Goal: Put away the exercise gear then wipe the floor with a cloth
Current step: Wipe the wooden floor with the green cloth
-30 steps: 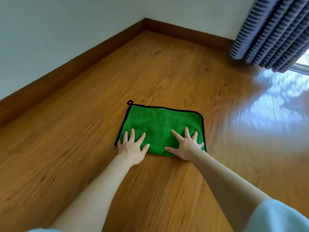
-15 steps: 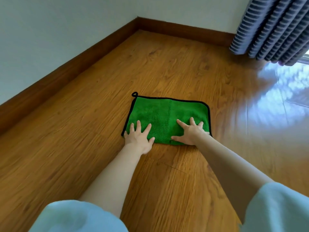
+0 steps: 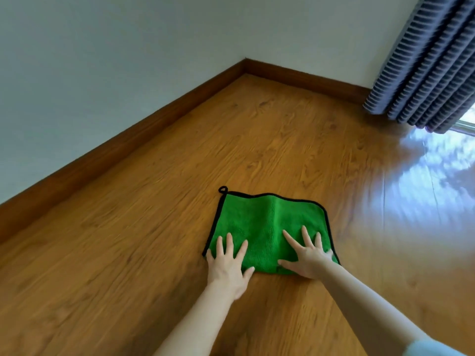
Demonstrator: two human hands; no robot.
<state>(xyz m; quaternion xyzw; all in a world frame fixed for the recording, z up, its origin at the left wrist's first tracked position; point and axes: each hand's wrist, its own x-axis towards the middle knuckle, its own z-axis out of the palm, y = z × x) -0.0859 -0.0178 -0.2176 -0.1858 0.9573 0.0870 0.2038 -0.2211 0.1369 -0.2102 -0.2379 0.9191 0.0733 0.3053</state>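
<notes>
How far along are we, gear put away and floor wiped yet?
No exercise gear shows on the wooden floor, so that step looks done, at least in view. In hand: the left hand and right hand press flat on the green cloth. Left: the floor toward the corner and the curtain.

cloth flat on floor, lower centre of frame | left hand on its lower left edge | right hand on its lower right | baseboard upper left | curtain upper right
</notes>
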